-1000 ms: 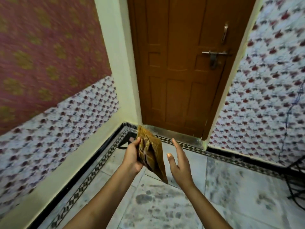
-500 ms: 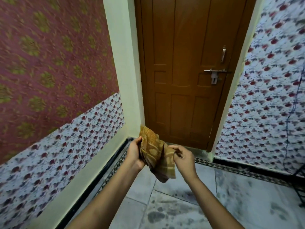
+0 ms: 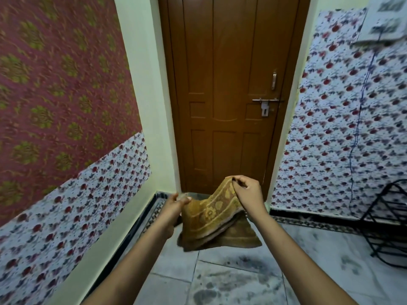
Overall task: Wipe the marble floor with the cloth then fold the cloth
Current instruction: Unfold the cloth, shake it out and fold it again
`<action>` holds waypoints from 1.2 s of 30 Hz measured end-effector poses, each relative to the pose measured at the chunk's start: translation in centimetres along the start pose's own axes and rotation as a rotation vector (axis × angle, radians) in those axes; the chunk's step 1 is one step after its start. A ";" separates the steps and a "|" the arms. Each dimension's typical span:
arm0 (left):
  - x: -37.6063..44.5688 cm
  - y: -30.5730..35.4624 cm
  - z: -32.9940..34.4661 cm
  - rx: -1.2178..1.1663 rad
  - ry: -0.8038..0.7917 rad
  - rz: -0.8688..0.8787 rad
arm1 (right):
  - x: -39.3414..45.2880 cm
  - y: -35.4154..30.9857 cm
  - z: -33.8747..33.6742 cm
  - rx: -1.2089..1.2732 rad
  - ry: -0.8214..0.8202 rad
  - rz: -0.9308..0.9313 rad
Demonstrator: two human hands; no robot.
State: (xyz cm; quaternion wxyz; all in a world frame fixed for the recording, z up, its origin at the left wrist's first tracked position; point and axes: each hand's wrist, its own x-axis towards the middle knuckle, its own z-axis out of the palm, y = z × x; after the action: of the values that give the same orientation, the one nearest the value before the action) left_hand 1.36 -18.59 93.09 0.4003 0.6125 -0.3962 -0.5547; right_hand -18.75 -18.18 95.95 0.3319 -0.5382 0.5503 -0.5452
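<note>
A brown and yellow patterned cloth (image 3: 211,219) hangs in the air between my two hands, above the grey marble floor (image 3: 231,282). My left hand (image 3: 176,203) pinches its left corner. My right hand (image 3: 247,190) pinches the upper right edge, held higher than the left. The cloth is spread wide, with a top layer draped over a darker layer that sags below. Damp dark patches mark the floor tiles under it.
A closed brown wooden door (image 3: 226,95) with a metal latch (image 3: 265,102) faces me. Patterned walls stand at left and right. A black wire rack (image 3: 387,225) sits on the floor at the right. A blue cord (image 3: 361,111) hangs down the right wall.
My right hand took hold of the cloth, then lifted its edge up and to the right. The bunched cloth has opened out wide. The view tilted upward.
</note>
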 end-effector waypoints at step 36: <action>-3.0 13.1 5.8 0.432 -0.379 0.584 | 2.4 0.1 -9.0 -0.678 -0.103 0.138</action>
State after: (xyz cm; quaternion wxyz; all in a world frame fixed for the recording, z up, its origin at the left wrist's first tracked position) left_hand -5.15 -20.88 106.04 0.3228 0.4311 -0.7277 -0.4247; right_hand -27.80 -18.31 98.04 0.1978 -0.6062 0.7177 -0.2798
